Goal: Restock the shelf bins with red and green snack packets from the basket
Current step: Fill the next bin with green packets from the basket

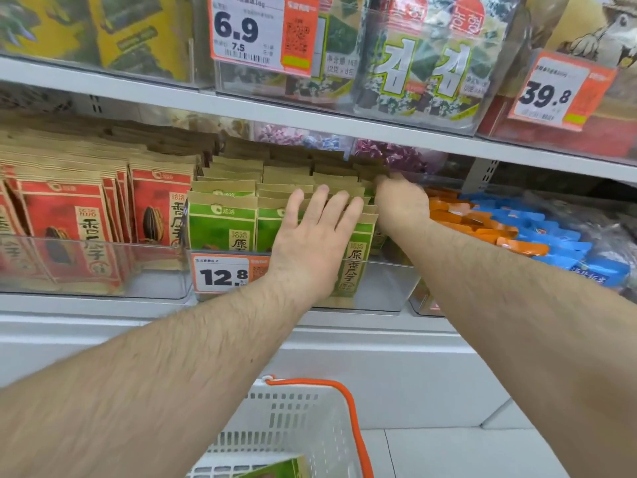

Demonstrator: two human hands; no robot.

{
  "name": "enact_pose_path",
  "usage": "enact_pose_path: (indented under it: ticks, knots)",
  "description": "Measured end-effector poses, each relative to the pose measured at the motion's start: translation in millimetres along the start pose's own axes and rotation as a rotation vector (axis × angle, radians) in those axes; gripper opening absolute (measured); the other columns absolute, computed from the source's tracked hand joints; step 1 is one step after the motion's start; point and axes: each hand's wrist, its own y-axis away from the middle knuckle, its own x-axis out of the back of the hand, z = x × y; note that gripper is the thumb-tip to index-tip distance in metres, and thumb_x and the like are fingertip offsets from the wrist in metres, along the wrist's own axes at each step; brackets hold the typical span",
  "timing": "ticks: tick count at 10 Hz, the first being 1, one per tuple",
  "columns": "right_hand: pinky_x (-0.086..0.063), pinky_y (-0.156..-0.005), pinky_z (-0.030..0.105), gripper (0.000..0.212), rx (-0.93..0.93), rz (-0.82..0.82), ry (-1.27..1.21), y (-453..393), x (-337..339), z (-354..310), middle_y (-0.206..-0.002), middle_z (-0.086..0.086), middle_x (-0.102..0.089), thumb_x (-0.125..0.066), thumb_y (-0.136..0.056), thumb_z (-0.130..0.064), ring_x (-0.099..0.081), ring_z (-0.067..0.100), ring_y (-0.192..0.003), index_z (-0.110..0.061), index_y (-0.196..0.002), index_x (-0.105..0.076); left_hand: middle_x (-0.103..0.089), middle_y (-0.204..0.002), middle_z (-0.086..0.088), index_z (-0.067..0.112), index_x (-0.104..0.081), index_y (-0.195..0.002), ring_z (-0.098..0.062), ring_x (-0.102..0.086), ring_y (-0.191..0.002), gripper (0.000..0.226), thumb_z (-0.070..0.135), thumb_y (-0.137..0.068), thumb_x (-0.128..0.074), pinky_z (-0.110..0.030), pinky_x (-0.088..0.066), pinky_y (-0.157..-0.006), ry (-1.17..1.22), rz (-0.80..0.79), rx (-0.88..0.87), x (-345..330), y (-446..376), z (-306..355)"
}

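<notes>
at the bottom centre of the frame the white basket holds one green packet, likely next to go. mid-frame, the left hand lies flat, fingers straight, bracing the green packets upright. farther back, the right hand reaches over the rear row; blur hides its grip.

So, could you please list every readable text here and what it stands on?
"6.9", "7.5": upper shelf price tag
"39.8": right price tag
"12.8": green bin price tag
"김 김": seaweed pack
"香瓜子": red packets
"原香瓜子": green packets
Small print: too blurred.
</notes>
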Motion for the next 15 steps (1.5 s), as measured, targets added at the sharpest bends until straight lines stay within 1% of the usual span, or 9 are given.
enact_pose_path:
  ticks: [1, 2, 7, 9, 11, 12, 13, 14, 15]
  knots:
    - [-0.049, -0.087, 0.042, 0.028, 0.005, 0.023, 0.001, -7.7, -7.8, -1.8, -0.124, 0.017, -0.057, -0.056, -0.094, -0.014, -0.061, 0.036, -0.108, -0.009, -0.121, -0.056, 0.002, -0.161, -0.004, 0.018, 0.014, -0.153, -0.030, 0.005, -0.150, 0.113, 0.031, -0.081, -0.072, -0.053, 0.007, -0.117, 0.009, 0.010, -0.002, -1.4, -0.5, -1.3]
    - [-0.050, -0.087, 0.043, 0.033, 0.003, 0.035, 0.014, -10.8, -12.2, -1.6, -0.130, 0.021, -0.050, -0.051, -0.096, -0.011, -0.060, 0.039, -0.109, -0.006, -0.129, -0.051, 0.002, -0.161, -0.004, 0.018, 0.015, -0.152, -0.030, 0.004, -0.149, 0.113, 0.031, -0.081, -0.072, -0.053, 0.007, -0.117, 0.009, 0.022, 0.001, -3.1, -0.6, -2.1]
    - [-0.052, -0.092, 0.042, 0.069, 0.014, -0.043, 0.044, -12.0, -5.5, 3.3, -0.142, 0.025, -0.035, -0.059, -0.090, -0.004, -0.056, 0.037, -0.116, -0.005, -0.151, -0.027, 0.007, -0.162, -0.005, 0.017, 0.018, -0.152, -0.031, 0.007, -0.149, 0.114, 0.029, -0.082, -0.072, -0.053, 0.008, -0.117, -0.002, -0.022, 0.015, 0.7, -0.8, 0.4]
    - [-0.053, -0.093, 0.043, 0.060, 0.016, -0.004, -0.065, -4.4, 4.9, 11.8, -0.143, 0.023, -0.036, -0.056, -0.089, 0.000, -0.058, 0.039, -0.114, -0.007, -0.145, -0.037, 0.010, -0.162, -0.007, 0.016, 0.020, -0.151, -0.033, 0.010, -0.149, 0.116, 0.028, -0.082, -0.073, -0.055, 0.008, -0.117, -0.020, -0.049, 0.024, 1.3, -1.0, 3.1]
    - [-0.051, -0.092, 0.046, 0.043, -0.008, 0.127, -0.194, 21.4, 17.9, 25.6, -0.138, 0.017, -0.040, -0.059, -0.091, -0.006, -0.060, 0.044, -0.107, -0.012, -0.132, -0.050, 0.014, -0.163, -0.007, 0.016, 0.023, -0.151, -0.032, 0.012, -0.150, 0.115, 0.027, -0.085, -0.070, -0.054, 0.006, -0.117, -0.024, -0.068, 0.001, 12.2, 0.6, 0.0]
    - [-0.051, -0.091, 0.045, 0.037, -0.031, 0.249, -0.326, 41.8, 28.1, 21.9, -0.134, 0.015, -0.044, -0.057, -0.092, -0.007, -0.060, 0.041, -0.105, -0.009, -0.129, -0.055, 0.019, -0.163, -0.007, 0.017, 0.024, -0.151, -0.031, 0.016, -0.149, 0.113, 0.029, -0.086, -0.068, -0.053, 0.009, -0.117, -0.001, -0.060, 0.009, 21.7, 7.1, -2.2]
    - [-0.051, -0.090, 0.045, 0.033, -0.029, 0.443, -0.553, 70.3, 36.6, 5.7, -0.129, 0.012, -0.050, -0.055, -0.091, -0.006, -0.059, 0.034, -0.102, -0.006, -0.124, -0.061, 0.021, -0.162, -0.005, 0.017, 0.020, -0.152, -0.029, 0.018, -0.149, 0.108, 0.033, -0.088, -0.066, -0.052, 0.011, -0.116, 0.008, -0.041, -0.001, 35.6, 22.4, -6.3]
    - [-0.053, -0.085, 0.042, 0.030, 0.078, 0.619, -0.659, 104.8, 36.3, -24.2, -0.120, 0.015, -0.053, -0.059, -0.084, -0.003, -0.059, 0.029, -0.097, -0.003, -0.113, -0.066, 0.019, -0.163, -0.004, 0.016, 0.013, -0.154, -0.027, 0.019, -0.149, 0.100, 0.035, -0.090, -0.061, -0.052, 0.011, -0.117, 0.001, -0.047, -0.001, 42.7, 46.9, -15.4]
    - [-0.051, -0.082, 0.035, 0.025, 0.220, 0.725, -0.759, 135.3, 27.9, -63.1, -0.110, 0.019, -0.056, -0.056, -0.080, -0.006, -0.054, 0.022, -0.099, -0.001, -0.103, -0.067, 0.010, -0.164, -0.002, 0.016, 0.004, -0.155, -0.025, 0.013, -0.151, 0.093, 0.036, -0.090, -0.059, -0.051, 0.008, -0.118, -0.001, -0.064, 0.013, 46.8, 83.7, -32.4]
